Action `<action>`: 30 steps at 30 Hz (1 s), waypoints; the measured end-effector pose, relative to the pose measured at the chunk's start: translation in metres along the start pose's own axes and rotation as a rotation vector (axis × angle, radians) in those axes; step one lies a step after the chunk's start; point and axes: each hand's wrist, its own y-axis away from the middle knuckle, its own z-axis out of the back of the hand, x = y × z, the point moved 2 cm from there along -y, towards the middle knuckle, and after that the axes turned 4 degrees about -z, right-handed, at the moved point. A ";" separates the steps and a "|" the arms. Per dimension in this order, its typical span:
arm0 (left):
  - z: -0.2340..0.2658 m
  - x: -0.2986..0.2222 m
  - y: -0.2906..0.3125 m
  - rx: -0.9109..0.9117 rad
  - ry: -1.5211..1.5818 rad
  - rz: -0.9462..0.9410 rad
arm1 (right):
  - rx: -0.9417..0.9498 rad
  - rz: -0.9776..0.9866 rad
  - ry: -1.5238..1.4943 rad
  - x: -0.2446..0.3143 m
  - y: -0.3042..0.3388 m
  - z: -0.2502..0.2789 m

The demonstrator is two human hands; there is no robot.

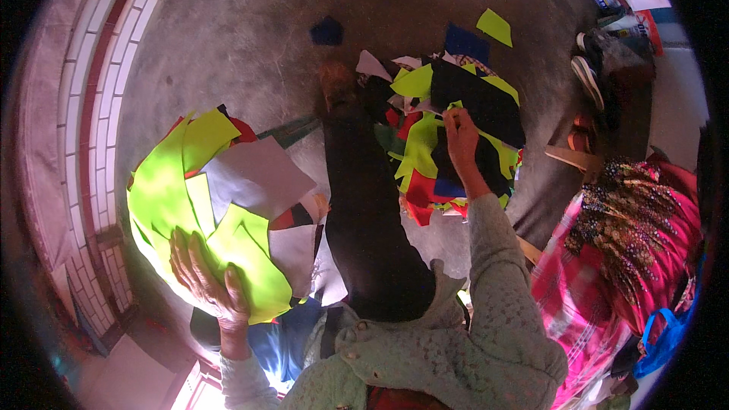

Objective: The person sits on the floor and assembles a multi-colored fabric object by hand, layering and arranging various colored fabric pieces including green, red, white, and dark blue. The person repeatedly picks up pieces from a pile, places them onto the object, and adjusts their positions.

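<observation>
On the left, a heap of cloth pieces has neon yellow fabric [163,197] on top, with a large pale grey piece [258,178] beside it. My left hand [203,273] lies on the yellow cloth, fingers stretched out. Farther off to the right is a second heap of mixed scraps, black, red, blue and yellow, with a large black piece [478,99] across it. My right hand [462,137] reaches over this heap, its fingers pinched together. A small neon yellow scrap [456,105] shows at the fingertips; most of it is hidden.
My outstretched leg [372,205] in dark clothing lies between the heaps. Beyond, a blue scrap [326,31] and a yellow scrap [495,27] lie on the floor. Shoes [586,80], a pink checked cloth [569,296] and a blue bag [662,342] are at right; a brick wall [125,61] stands left.
</observation>
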 end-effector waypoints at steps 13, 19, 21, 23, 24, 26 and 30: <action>0.001 0.001 -0.002 0.013 0.032 -0.003 | 0.251 -0.258 0.905 0.009 -0.064 -0.034; 0.004 0.000 -0.002 0.006 0.014 -0.002 | 0.083 -0.061 0.697 -0.037 -0.056 -0.005; 0.003 0.001 -0.001 0.003 0.009 -0.002 | 0.011 -0.037 0.539 -0.054 -0.048 0.014; 0.003 0.004 0.001 0.002 0.002 0.003 | -0.025 -0.106 0.325 -0.063 -0.043 0.035; 0.003 0.004 0.001 0.023 0.012 0.009 | -0.044 -0.140 0.216 -0.068 -0.040 0.044; 0.003 0.002 0.004 0.009 0.031 0.022 | -0.168 -0.174 -0.057 -0.057 -0.025 0.062; 0.005 -0.002 0.004 -0.033 0.010 -0.007 | -0.339 -0.288 -0.641 -0.055 0.008 0.106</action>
